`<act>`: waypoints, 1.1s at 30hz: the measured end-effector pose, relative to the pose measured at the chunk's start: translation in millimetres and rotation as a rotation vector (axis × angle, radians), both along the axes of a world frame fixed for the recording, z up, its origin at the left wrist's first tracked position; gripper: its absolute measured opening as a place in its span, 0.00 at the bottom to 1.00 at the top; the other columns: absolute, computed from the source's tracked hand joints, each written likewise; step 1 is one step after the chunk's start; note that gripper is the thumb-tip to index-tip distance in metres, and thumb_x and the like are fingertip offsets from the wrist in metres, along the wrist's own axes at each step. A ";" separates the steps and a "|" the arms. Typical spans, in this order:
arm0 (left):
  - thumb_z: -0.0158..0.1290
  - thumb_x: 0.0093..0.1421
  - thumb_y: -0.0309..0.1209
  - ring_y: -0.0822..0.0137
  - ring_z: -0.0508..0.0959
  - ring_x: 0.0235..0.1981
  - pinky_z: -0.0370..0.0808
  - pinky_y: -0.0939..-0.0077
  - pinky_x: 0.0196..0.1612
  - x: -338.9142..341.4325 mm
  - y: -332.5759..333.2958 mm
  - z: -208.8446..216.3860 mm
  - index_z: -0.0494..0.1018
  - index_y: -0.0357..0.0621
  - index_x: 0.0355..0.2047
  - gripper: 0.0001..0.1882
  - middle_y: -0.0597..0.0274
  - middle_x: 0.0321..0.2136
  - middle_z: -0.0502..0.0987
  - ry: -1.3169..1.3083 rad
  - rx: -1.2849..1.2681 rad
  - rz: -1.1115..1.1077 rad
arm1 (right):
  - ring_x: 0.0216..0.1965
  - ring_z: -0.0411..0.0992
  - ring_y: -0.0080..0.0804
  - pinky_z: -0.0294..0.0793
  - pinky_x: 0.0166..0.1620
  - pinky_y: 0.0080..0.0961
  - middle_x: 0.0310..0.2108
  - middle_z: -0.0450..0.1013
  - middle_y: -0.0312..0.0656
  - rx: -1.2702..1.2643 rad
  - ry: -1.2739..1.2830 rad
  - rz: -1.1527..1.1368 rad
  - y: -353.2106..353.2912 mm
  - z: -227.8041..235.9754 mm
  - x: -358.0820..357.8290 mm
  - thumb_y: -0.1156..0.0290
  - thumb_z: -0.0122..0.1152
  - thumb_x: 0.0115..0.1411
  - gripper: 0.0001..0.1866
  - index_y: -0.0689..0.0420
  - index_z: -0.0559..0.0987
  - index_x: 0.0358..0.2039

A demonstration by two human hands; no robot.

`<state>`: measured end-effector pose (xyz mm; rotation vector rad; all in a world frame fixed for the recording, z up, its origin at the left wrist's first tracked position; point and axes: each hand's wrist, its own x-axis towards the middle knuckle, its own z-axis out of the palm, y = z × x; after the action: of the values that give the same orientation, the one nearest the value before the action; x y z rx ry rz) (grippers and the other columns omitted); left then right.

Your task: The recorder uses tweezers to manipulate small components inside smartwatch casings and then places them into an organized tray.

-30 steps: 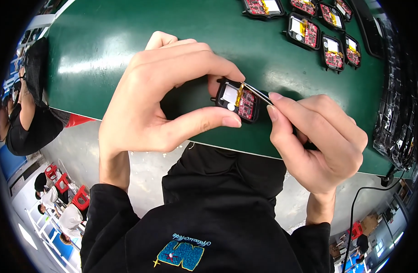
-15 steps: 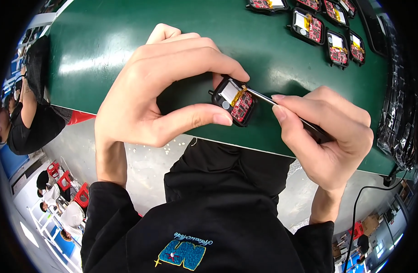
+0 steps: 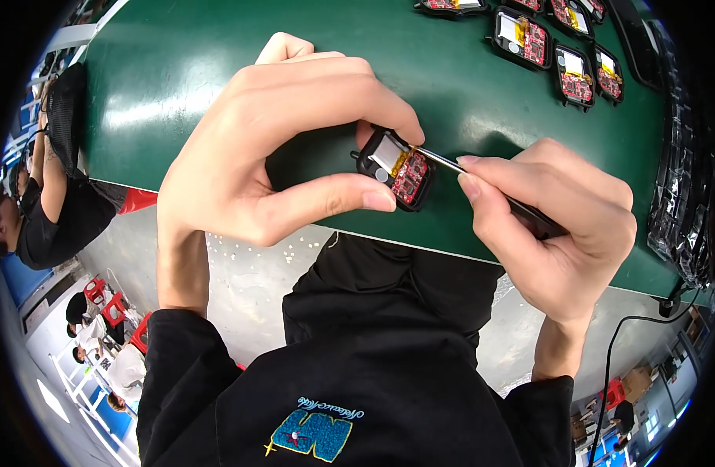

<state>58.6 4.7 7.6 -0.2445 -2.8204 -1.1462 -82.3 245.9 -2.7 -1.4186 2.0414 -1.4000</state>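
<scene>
My left hand (image 3: pixel 276 148) grips a small black device housing (image 3: pixel 408 183) by its edges, between thumb and curled fingers. The housing lies open-faced, tilted, over the green table. Inside sit a silver battery, a red circuit board and a strip of yellow tape, with a small round silver part beside them. In my right hand (image 3: pixel 564 226), thumb and forefinger pinch thin tweezers (image 3: pixel 443 160) with a silver tip and a dark body. Their tip touches the upper right edge of the housing, by the end of the yellow tape.
Several similar open housings (image 3: pixel 521 37) lie at the far right of the green table (image 3: pixel 163 86). Black plastic-wrapped items (image 3: pixel 673 163) line the right edge. A black cable (image 3: pixel 607 373) hangs below it. Another person (image 3: pixel 50 187) sits at the far left.
The tweezers' tip has shifted slightly up and left along the housing's edge. Both hands stay in nearly the same place, and the whole view has shifted slightly.
</scene>
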 end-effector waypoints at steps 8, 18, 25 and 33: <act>0.71 0.49 0.46 0.60 0.81 0.34 0.63 0.65 0.43 -3.4 -4.6 2.6 0.86 0.35 0.41 0.27 0.54 0.37 0.87 -0.023 -0.039 -0.064 | 0.19 0.66 0.16 0.56 0.23 0.18 0.22 0.76 0.36 -0.007 0.032 -0.010 0.3 -0.5 1.4 0.90 0.73 0.51 0.11 0.67 0.91 0.36; 0.71 0.48 0.46 0.60 0.81 0.32 0.63 0.65 0.43 -3.2 -3.8 -1.0 0.86 0.34 0.41 0.28 0.53 0.36 0.87 0.016 -0.018 -0.055 | 0.19 0.66 0.15 0.55 0.22 0.18 0.21 0.76 0.36 -0.029 0.081 -0.012 -1.7 -1.7 3.6 0.91 0.73 0.50 0.11 0.67 0.90 0.35; 0.71 0.48 0.45 0.60 0.81 0.32 0.63 0.65 0.43 -3.9 -3.4 0.0 0.86 0.34 0.41 0.28 0.53 0.35 0.87 0.038 -0.026 -0.053 | 0.18 0.64 0.15 0.54 0.22 0.18 0.21 0.76 0.35 -0.060 0.102 0.005 0.8 -3.9 2.5 0.91 0.74 0.50 0.12 0.67 0.91 0.36; 0.72 0.48 0.45 0.61 0.80 0.33 0.62 0.65 0.44 -1.9 -3.8 0.0 0.86 0.35 0.43 0.28 0.55 0.36 0.87 0.005 -0.019 -0.050 | 0.17 0.63 0.14 0.54 0.22 0.18 0.20 0.75 0.33 -0.058 0.100 -0.025 1.8 -5.5 7.0 0.89 0.75 0.52 0.11 0.65 0.91 0.36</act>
<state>56.7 0.9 7.6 -0.3202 -2.8378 -1.1270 -75.3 247.7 -8.2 -1.5204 2.1025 -1.4370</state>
